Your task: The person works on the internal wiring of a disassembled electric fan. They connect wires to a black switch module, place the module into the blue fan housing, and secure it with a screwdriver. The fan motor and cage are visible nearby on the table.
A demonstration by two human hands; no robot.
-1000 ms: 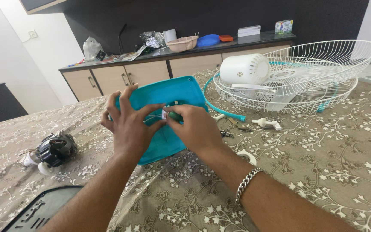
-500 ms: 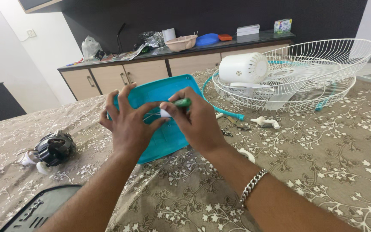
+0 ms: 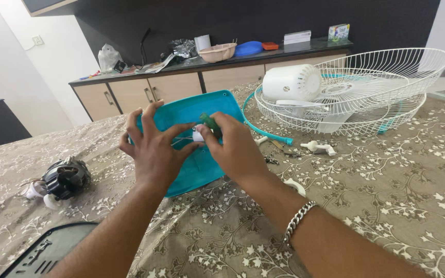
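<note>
Teal cover [image 3: 202,167]: flat moulded plastic panel on the patterned tablecloth [image 3: 387,206], just in front of both hands; likely light and stiff, smooth enough to slide on cloth (best pinned by a rim, not the middle).
Left hand [image 3: 155,146]: spread open, fingers splayed, pressing down on the teal cover.
Right hand [image 3: 238,149]: closed around a green-handled screwdriver [image 3: 212,123], tip hidden among the fingers near a small white part [image 3: 198,136].
Screwdriver handling: slim, rigid, probably light; grip on the handle, as now.
Small white part: tiny, easy to lose; whether loose or fixed, cannot tell.
Motor [image 3: 67,177]: dark, one, well apart to the left; looks dense and heavy.
Wire guards [image 3: 387,98]: two seen, stacked, springy and awkward to lift.
White housing [image 3: 292,82]: one, resting in the guards.
Loose white pieces: at least two, one white knob [image 3: 318,148] near the guards, one white clip [image 3: 297,186] by the right wrist.
Dark tray [image 3: 42,252]: one, at the near left edge.
</note>
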